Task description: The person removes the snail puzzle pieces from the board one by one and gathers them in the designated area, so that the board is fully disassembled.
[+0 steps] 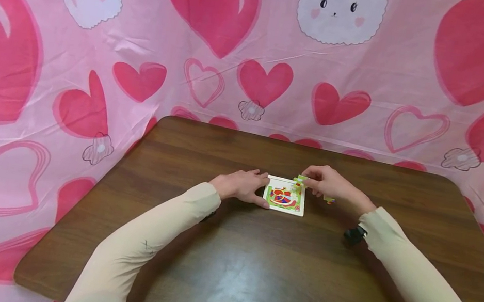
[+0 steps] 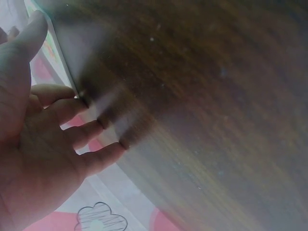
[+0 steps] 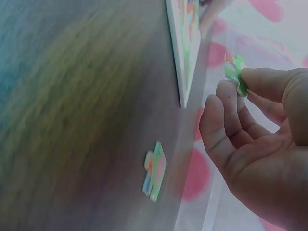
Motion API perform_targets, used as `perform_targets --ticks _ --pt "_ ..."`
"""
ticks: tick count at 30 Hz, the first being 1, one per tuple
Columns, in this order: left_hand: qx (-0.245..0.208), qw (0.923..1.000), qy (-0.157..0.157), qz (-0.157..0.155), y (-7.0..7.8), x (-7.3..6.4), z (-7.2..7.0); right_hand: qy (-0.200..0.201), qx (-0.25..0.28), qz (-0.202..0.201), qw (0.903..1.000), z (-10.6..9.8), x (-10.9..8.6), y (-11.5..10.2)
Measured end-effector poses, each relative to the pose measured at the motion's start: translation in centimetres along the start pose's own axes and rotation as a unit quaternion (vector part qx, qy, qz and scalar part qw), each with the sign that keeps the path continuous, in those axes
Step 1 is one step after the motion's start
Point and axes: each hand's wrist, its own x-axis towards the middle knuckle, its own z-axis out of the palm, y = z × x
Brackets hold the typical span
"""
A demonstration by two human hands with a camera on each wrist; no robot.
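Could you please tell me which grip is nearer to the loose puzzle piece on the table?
Right: the right grip is close to the loose puzzle piece; the left grip is farther, at the left edge of the puzzle tray.

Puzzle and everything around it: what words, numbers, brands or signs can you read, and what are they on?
There are none I can read.
Puzzle board, held piece, loose piece: colourful pictures, no readable writing.
Left sleeve: a dark mark, too small to read.
Pink cloth: hearts and animal faces, no writing.
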Motion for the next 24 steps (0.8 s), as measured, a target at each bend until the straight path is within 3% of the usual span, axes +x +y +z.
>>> perform_targets --ticks 9,24 --pt "-0.003 1.0000 0.000 0.000 0.0 0.3 0.1 0.004 0.029 0.026 0.9992 -1.8 -1.8 1.6" --pt "-0.005 1.0000 0.002 -0.002 -0.1 0.1 0.2 0.046 0.035 0.005 0.9983 -3.5 -4.6 3.8"
